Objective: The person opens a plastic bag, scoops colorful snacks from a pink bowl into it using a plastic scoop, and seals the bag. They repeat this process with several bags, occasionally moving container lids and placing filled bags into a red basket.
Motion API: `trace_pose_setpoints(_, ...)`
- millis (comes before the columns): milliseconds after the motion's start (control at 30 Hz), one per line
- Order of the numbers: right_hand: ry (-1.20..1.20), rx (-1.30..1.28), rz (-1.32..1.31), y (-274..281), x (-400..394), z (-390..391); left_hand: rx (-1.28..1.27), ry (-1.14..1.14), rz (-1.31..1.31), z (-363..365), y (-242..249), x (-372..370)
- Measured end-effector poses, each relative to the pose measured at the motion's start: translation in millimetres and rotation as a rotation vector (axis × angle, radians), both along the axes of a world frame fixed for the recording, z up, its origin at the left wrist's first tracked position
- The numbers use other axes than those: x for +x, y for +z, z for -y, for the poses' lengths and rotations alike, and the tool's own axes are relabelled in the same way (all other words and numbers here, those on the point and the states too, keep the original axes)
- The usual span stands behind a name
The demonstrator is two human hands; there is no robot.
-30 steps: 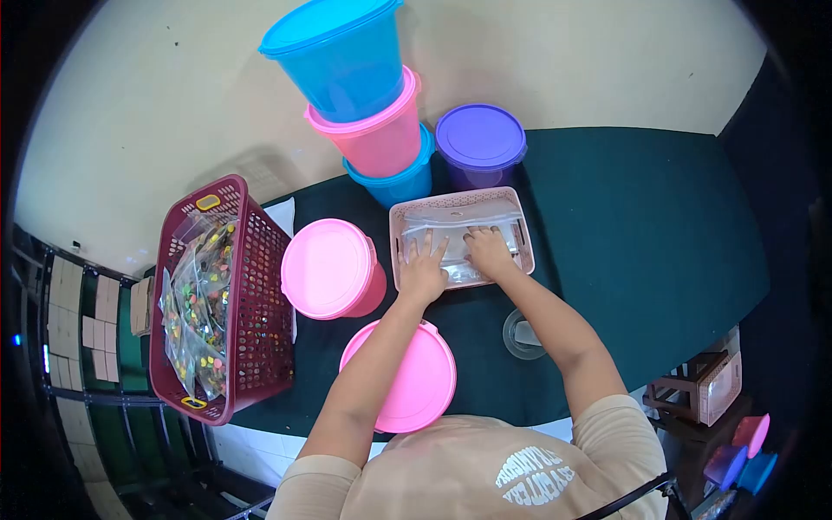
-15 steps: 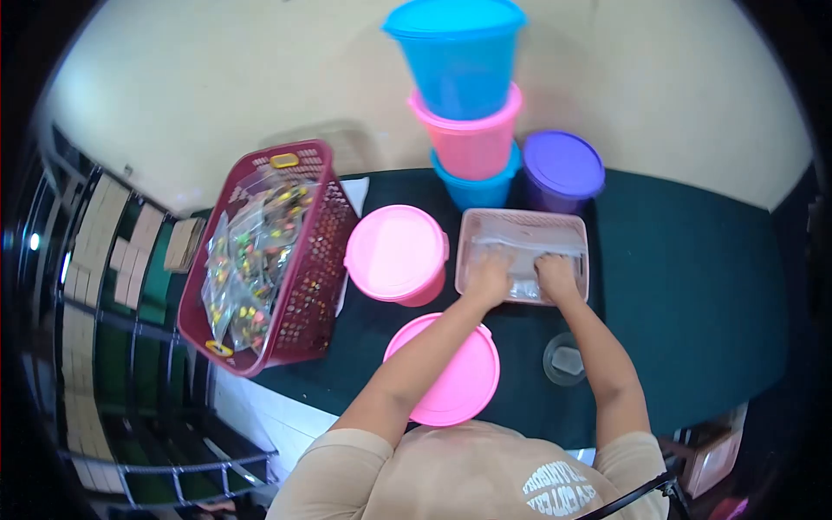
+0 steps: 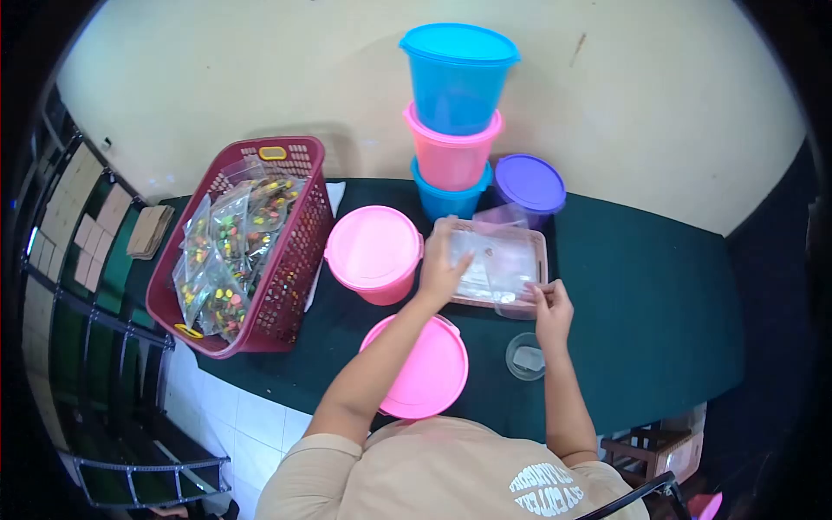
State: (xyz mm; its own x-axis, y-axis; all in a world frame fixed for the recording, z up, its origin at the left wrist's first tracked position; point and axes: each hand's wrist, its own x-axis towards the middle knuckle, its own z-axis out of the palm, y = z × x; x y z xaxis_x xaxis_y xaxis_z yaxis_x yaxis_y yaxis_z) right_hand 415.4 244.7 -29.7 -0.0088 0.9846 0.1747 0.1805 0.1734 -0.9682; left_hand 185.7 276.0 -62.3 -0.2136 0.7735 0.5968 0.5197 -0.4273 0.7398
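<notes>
A clear plastic bag (image 3: 510, 267) is raised a little over the pink tray (image 3: 543, 251), which has more clear plastic in it. At the bag's lower right corner, my right hand (image 3: 555, 314) is closed in a pinch on the plastic. My left hand (image 3: 442, 269) is at the tray's left side beside the bag, thumb spread from the fingers. A pink lidded tub (image 3: 374, 247) stands just left of that hand. Under my left forearm is a second pink lid (image 3: 426, 368). Close to my right wrist, a small clear round container (image 3: 525, 357) has a whitish piece inside.
A maroon basket (image 3: 277, 286) full of bags of colourful pieces stands at the left. Stacked tubs rise at the back: a blue one (image 3: 459, 91), a pink one (image 3: 455, 156) and another blue one (image 3: 451, 201). Beside them is a purple-lidded tub (image 3: 529, 184). Dark green cloth (image 3: 641, 303) covers the table.
Both hands were down inside the tray. Now the right has come out to the tray's lower right corner with the bag, and the left has shifted to the tray's left side. The camera view has shifted.
</notes>
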Motion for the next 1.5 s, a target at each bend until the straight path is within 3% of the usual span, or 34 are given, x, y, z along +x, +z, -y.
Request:
trace_pose_setpoints(33,0.045,-0.057,-0.221,9,-4,18,-0.046,-0.083,0.265,13,9,-2)
trace_pose_setpoints(100,0.209,-0.123,-0.465,18,-13,52,-0.441,-0.287,0.539,57,42,-8)
trace_pose_setpoints(133,0.248,-0.108,-0.459,23,-18,68,-0.625,-0.410,0.618,73,43,-16)
trace_pose_setpoints(167,0.292,-0.094,-0.454,25,-22,82,-0.631,-0.410,0.625,93,46,-20)
trace_pose_setpoints(233,0.367,-0.059,-0.429,10,-26,103,-0.816,-0.633,0.837,126,55,-26)
trace_pose_setpoints(267,0.438,-0.023,-0.408,3,-29,111,-0.814,-0.630,0.836,140,55,-26)
trace_pose_setpoints(333,0.550,-0.016,-0.295,10,-31,121,-0.592,-0.409,0.889,164,55,-26)
trace_pose_setpoints(400,0.779,-0.015,-0.203,7,-30,127,-0.480,-0.377,0.796,179,61,-40)
trace_pose_setpoints(433,0.774,-0.014,-0.202,5,-34,128,-0.363,-0.349,0.704,188,68,-49)
trace_pose_setpoints(500,0.775,-0.450,-0.701,10,-45,129,-0.365,-0.401,0.677,205,82,-66)
trace_pose_setpoints(567,0.662,-0.585,-0.698,21,-65,136,-0.202,-0.538,0.465,216,91,-80)
trace_pose_setpoints(633,0.763,-0.835,-0.903,21,-82,139,-0.294,-0.614,0.426,225,103,-93)
trace_pose_setpoints(667,0.722,-0.810,-0.957,25,-89,140,-0.322,-0.632,0.292,227,108,-99)
trace_pose_setpoints(700,0.722,-0.803,-0.955,27,-92,138,-0.347,-0.642,0.160,229,112,-104)
trace_pose_setpoints(767,0.690,-0.547,-0.540,29,-95,133,-0.297,-0.615,0.098,232,115,-112)
trace_pose_setpoints(800,0.693,-0.562,-0.412,58,-99,139,-0.320,-0.546,0.076,237,122,-116)
trace_pose_setpoints(900,0.793,-0.461,-0.176,64,-110,157,-0.236,-0.495,0.013,241,124,-128)
trace_pose_setpoints(967,0.723,-0.492,-0.157,67,-119,174,-0.081,-0.390,-0.136,242,123,-139)
trace_pose_setpoints(1033,0.663,-0.546,-0.154,71,-127,189,-0.089,-0.328,-0.130,239,112,-149)
trace_pose_setpoints(1100,0.629,-0.568,-0.180,69,-137,203,0.210,-0.003,-0.403,236,106,-156)
trace_pose_setpoints(1167,0.512,-0.540,-0.222,59,-149,211,0.273,0.067,-0.395,250,100,-161)
trace_pose_setpoints(1233,0.464,-0.511,-0.202,49,-162,219,-0.175,-0.217,-0.010,272,88,-165)
trace_pose_setpoints(1300,0.467,-0.403,-0.077,43,-179,225,-0.487,-0.393,0.076,285,88,-154)
trace_pose_setpoints(1367,0.444,-0.400,-0.014,41,-196,229,-0.562,-0.478,0.120,293,81,-146)
trace_pose_setpoints(1500,0.435,-0.251,0.056,19,-222,234,-0.617,-0.412,0.012,295,75,-154)
